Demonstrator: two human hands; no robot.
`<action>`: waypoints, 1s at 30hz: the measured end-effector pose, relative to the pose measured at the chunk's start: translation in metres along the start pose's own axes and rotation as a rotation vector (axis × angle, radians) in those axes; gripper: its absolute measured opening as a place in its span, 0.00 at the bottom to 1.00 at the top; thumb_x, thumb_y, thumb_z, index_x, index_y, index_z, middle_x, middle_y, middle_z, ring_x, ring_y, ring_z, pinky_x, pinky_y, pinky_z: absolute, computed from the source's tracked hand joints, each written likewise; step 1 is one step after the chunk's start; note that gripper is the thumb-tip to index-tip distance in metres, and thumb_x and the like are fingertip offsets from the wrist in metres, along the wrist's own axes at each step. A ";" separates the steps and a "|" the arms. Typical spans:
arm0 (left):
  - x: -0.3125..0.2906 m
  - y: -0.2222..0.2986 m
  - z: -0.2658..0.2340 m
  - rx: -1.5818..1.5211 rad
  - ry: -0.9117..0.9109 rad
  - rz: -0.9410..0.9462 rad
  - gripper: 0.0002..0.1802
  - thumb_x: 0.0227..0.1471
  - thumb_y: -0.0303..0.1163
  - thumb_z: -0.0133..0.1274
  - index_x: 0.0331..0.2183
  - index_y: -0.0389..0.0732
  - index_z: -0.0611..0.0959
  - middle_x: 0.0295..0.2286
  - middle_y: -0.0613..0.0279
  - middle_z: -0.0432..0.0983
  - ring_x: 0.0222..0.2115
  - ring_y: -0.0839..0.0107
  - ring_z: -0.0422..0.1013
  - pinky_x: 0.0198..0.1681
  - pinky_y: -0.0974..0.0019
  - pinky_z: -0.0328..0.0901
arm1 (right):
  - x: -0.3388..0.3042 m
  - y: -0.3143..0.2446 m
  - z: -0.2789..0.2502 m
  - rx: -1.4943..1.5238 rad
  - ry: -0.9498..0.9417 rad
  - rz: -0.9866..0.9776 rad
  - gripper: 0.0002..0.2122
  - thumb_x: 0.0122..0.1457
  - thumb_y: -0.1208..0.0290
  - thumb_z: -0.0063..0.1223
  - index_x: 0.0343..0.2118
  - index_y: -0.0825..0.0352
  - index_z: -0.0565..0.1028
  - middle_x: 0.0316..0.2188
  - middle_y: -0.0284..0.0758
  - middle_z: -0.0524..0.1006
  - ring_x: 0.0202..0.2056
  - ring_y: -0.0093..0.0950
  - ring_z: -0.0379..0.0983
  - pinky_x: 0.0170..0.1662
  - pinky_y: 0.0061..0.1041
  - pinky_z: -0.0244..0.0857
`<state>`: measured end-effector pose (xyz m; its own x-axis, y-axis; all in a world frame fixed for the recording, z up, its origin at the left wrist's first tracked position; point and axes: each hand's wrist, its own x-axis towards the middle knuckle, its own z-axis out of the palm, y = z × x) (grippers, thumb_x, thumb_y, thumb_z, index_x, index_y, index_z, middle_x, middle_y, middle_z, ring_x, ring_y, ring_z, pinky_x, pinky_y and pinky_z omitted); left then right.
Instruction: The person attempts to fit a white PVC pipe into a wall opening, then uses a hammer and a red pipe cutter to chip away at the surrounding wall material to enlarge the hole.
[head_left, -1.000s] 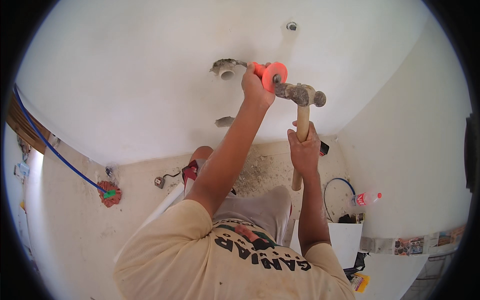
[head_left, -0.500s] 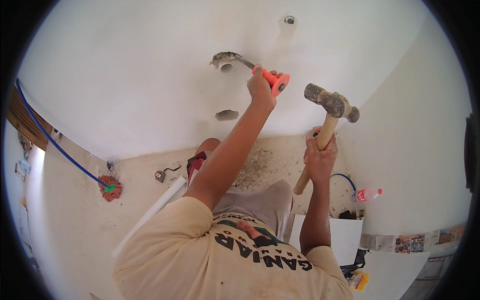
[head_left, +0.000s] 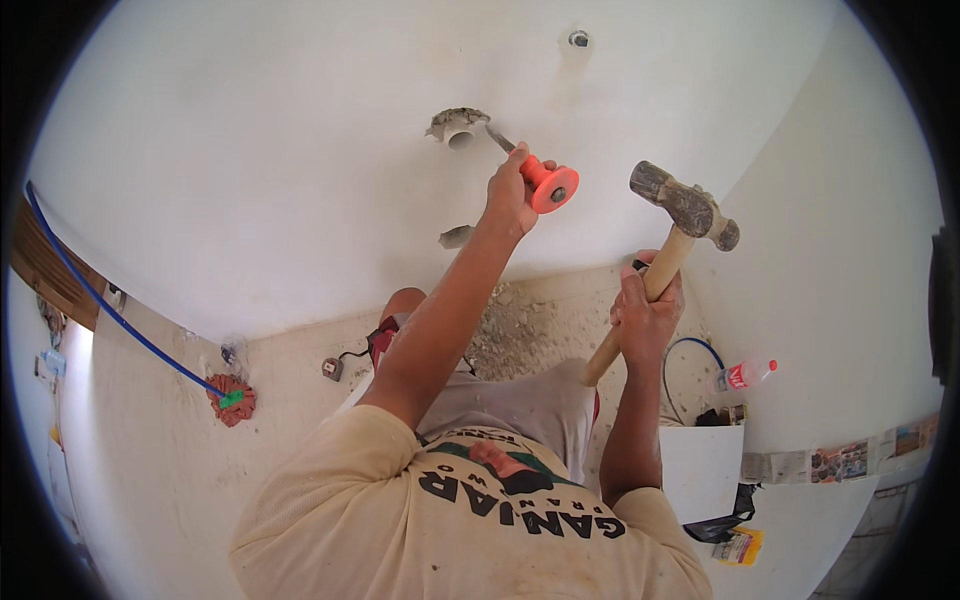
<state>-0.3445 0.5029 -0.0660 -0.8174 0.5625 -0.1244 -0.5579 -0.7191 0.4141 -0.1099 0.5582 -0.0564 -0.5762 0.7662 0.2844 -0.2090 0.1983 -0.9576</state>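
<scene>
In my left hand [head_left: 512,195] is a chisel [head_left: 548,184] with an orange grip and a round hand guard. Its steel tip points up and left, at the right edge of a rough hole [head_left: 445,121] in the white wall; I cannot tell if it touches. A pale pipe end [head_left: 461,140] sticks out of that hole. My right hand [head_left: 648,315] grips the wooden handle of a ball-peen hammer [head_left: 687,207], its head raised to the right of the chisel. Below the pipe, a second hole [head_left: 457,237] is partly covered by my left forearm.
Broken rubble [head_left: 515,335] lies at the wall's foot. A tape measure [head_left: 332,369] rests on the floor to the left, near a mop-like reddish bundle [head_left: 232,400] on a blue pole [head_left: 120,318]. At right are a plastic bottle [head_left: 748,374] and a white board [head_left: 703,470]. Higher up is a pipe fitting [head_left: 578,39].
The chisel tip has shifted from the hole's top to its right edge, and its guard faces me more. My right hand and the hammer have moved slightly right. The view has shifted a little.
</scene>
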 end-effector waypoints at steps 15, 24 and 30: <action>0.003 -0.002 -0.003 -0.082 -0.063 -0.015 0.14 0.64 0.41 0.48 0.35 0.40 0.69 0.30 0.58 0.68 0.33 0.62 0.73 0.41 0.54 0.74 | 0.005 0.103 0.064 -0.487 0.062 -0.644 0.07 0.60 0.81 0.48 0.39 0.65 0.68 0.17 0.28 0.67 0.13 0.18 0.63 0.16 0.20 0.59; 0.010 0.007 0.015 -0.167 0.007 0.025 0.14 0.63 0.40 0.50 0.35 0.40 0.69 0.33 0.57 0.70 0.33 0.62 0.73 0.42 0.54 0.74 | -0.011 0.014 0.051 0.684 0.178 -0.295 0.05 0.59 0.78 0.53 0.36 0.66 0.70 0.21 0.30 0.70 0.21 0.19 0.67 0.27 0.24 0.64; 0.003 0.008 0.022 -0.149 0.044 -0.016 0.13 0.63 0.40 0.49 0.36 0.40 0.70 0.32 0.58 0.69 0.34 0.62 0.73 0.42 0.54 0.74 | -0.002 0.084 0.056 -0.371 -0.022 -0.244 0.06 0.61 0.78 0.48 0.40 0.65 0.68 0.17 0.29 0.66 0.15 0.18 0.62 0.20 0.22 0.60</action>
<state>-0.3483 0.5083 -0.0435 -0.8117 0.5586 -0.1705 -0.5836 -0.7644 0.2741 -0.1710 0.5389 -0.1353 -0.5625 0.6576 0.5011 -0.0455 0.5805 -0.8130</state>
